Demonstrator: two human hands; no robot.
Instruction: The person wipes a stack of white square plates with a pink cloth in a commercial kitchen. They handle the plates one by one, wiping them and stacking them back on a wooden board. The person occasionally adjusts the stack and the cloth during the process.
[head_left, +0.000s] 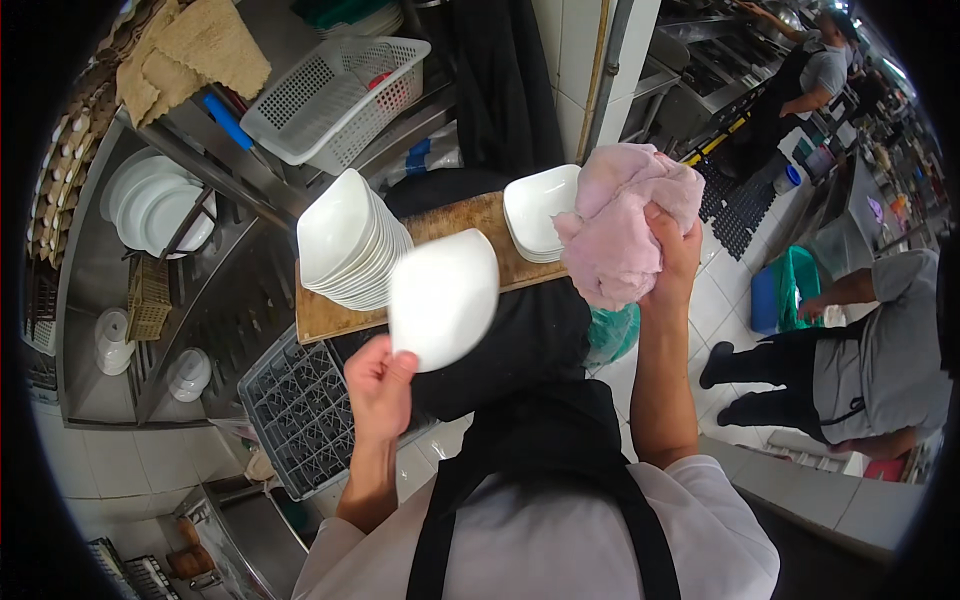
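Note:
My left hand (381, 390) grips one corner of a white squarish dish (444, 300), slightly blurred, above the near edge of a wooden board (465, 219). Bunched up in my right hand (675, 255) is a pink cloth (626, 217), raised over the board's right end. On the board's left end leans a tall nested stack of white dishes (352, 240). A shorter stack of similar white bowls (541, 214) stands at the right end, partly hidden by the cloth.
A grey glass rack (300, 420) lies below the board's left side. Beyond the board is a white perforated plastic basket (337, 101). Steel shelving at left holds white plates (161, 202). Two people (877, 352) (814, 75) stand at right, near a blue bin (765, 300).

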